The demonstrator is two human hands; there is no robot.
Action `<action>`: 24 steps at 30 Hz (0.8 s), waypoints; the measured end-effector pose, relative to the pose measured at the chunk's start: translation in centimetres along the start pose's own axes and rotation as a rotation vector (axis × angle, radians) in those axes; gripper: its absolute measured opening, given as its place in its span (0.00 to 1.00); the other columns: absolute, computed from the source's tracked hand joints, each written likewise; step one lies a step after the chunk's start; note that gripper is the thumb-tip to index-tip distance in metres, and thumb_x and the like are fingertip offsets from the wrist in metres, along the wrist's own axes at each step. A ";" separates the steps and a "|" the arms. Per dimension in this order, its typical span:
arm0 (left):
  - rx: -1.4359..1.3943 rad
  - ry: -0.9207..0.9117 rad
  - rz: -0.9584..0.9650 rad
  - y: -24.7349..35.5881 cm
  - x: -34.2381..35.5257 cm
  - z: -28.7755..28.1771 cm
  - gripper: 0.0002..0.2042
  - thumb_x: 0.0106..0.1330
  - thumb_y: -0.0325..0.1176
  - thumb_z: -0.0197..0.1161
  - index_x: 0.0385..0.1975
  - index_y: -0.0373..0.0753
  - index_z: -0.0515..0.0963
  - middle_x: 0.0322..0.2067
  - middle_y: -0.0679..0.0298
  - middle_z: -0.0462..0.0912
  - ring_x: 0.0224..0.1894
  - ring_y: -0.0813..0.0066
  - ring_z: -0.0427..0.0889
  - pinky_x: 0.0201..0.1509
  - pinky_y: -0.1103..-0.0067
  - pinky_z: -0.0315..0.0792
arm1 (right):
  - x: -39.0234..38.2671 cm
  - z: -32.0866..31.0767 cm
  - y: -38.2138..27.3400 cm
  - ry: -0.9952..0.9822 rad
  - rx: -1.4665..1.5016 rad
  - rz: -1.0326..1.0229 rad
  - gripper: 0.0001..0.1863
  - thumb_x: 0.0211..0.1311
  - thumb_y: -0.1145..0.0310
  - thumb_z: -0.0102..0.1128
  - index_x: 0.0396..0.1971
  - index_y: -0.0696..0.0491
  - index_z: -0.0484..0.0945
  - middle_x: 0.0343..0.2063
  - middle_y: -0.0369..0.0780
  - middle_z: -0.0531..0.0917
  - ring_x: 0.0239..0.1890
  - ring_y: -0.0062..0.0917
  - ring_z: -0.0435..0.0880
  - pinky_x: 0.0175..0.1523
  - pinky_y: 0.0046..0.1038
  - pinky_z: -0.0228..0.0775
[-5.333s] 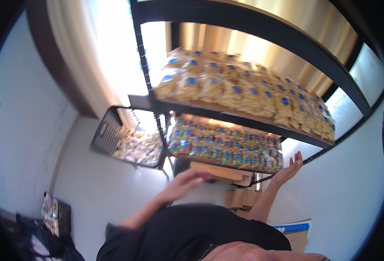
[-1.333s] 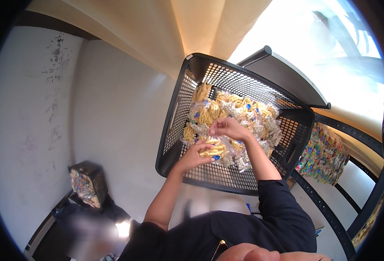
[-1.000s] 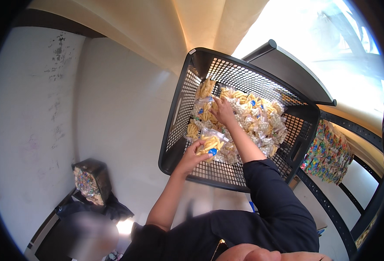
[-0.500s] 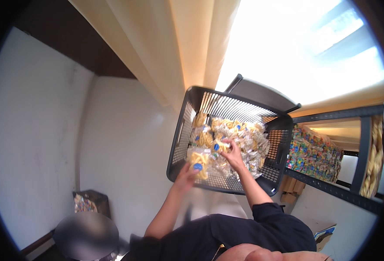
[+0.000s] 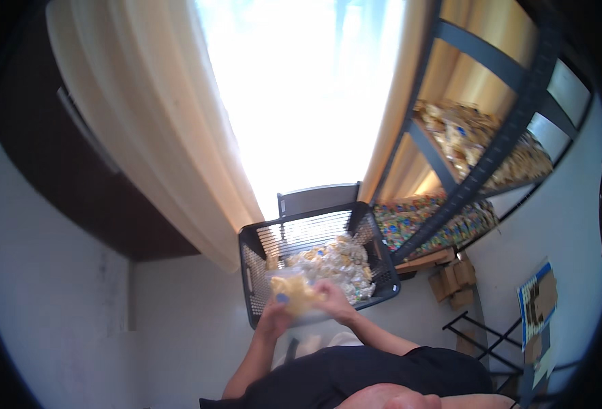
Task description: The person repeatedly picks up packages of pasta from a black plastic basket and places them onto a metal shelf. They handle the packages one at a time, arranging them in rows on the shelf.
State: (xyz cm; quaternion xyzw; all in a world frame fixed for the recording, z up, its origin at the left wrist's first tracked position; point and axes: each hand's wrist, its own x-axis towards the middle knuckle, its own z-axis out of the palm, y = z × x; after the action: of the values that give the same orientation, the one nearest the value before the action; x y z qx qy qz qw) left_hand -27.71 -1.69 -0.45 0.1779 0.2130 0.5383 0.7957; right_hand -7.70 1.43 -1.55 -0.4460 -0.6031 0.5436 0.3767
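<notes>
My left hand (image 5: 275, 319) is closed on the lower left of a clear plastic packet (image 5: 292, 290) of pale yellow pieces with a round blue label. Over the near side of a black slatted basket (image 5: 252, 253), the packet is smeared by motion. My right hand (image 5: 337, 303) has its fingers bent at the packet's right edge, where yellow pieces in plastic show. Whether these belong to a second packet I cannot tell. Inside the basket lies a heap of similar packets (image 5: 342, 262).
A dark chair back (image 5: 318, 200) stands behind the basket, before a bright window and cream curtains (image 5: 158, 123). To the right, a grey metal rack (image 5: 495, 153) holds stacked bagged goods. Brown cardboard boxes (image 5: 454, 278) and a black folding stand (image 5: 485, 341) are nearer right.
The view has tilted up, bringing in more window and rack. My hands have come together at the near side of the basket; the right hand has left the heap.
</notes>
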 end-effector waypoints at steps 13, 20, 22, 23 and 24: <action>0.393 -0.343 -0.246 -17.0 -5.4 10.2 0.31 0.50 0.29 0.68 0.57 0.33 0.67 0.51 0.60 0.76 0.54 0.68 0.75 0.60 0.71 0.68 | -24.8 -10.9 -2.0 0.321 0.151 0.299 0.19 0.60 0.71 0.63 0.51 0.58 0.75 0.42 0.38 0.81 0.45 0.21 0.79 0.52 0.24 0.71; 0.629 -0.574 -0.614 -26.9 -11.2 19.5 0.29 0.51 0.31 0.69 0.56 0.33 0.70 0.50 0.62 0.77 0.53 0.72 0.74 0.59 0.74 0.66 | -43.4 -13.4 1.4 0.658 0.116 0.327 0.22 0.62 0.69 0.60 0.55 0.59 0.71 0.47 0.41 0.80 0.47 0.21 0.79 0.52 0.23 0.71; 0.696 -0.682 -0.654 -28.8 -11.9 21.8 0.27 0.52 0.30 0.69 0.55 0.34 0.73 0.50 0.64 0.77 0.54 0.73 0.74 0.60 0.75 0.66 | -47.1 -13.4 1.3 0.744 0.072 0.268 0.23 0.61 0.71 0.61 0.56 0.58 0.71 0.47 0.41 0.80 0.47 0.21 0.79 0.52 0.24 0.70; 0.701 -0.710 -0.689 -29.6 -12.2 22.7 0.27 0.52 0.30 0.69 0.55 0.34 0.72 0.50 0.64 0.77 0.54 0.74 0.74 0.60 0.75 0.65 | -48.5 -13.3 1.0 0.789 0.071 0.236 0.24 0.60 0.72 0.62 0.56 0.58 0.71 0.47 0.41 0.80 0.47 0.21 0.79 0.53 0.24 0.70; 0.714 -0.739 -0.711 -30.2 -12.4 23.4 0.27 0.52 0.29 0.69 0.55 0.34 0.72 0.51 0.64 0.77 0.54 0.74 0.74 0.60 0.76 0.65 | -49.4 -13.4 0.8 0.825 0.103 0.268 0.25 0.59 0.73 0.62 0.57 0.57 0.71 0.47 0.41 0.80 0.47 0.21 0.79 0.53 0.24 0.70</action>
State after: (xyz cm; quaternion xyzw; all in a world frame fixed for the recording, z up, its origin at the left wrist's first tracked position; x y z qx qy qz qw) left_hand 4.25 -25.33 5.72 0.5256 0.1366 0.0393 0.8388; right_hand 20.76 -41.07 0.82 -0.6809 -0.3109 0.3933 0.5338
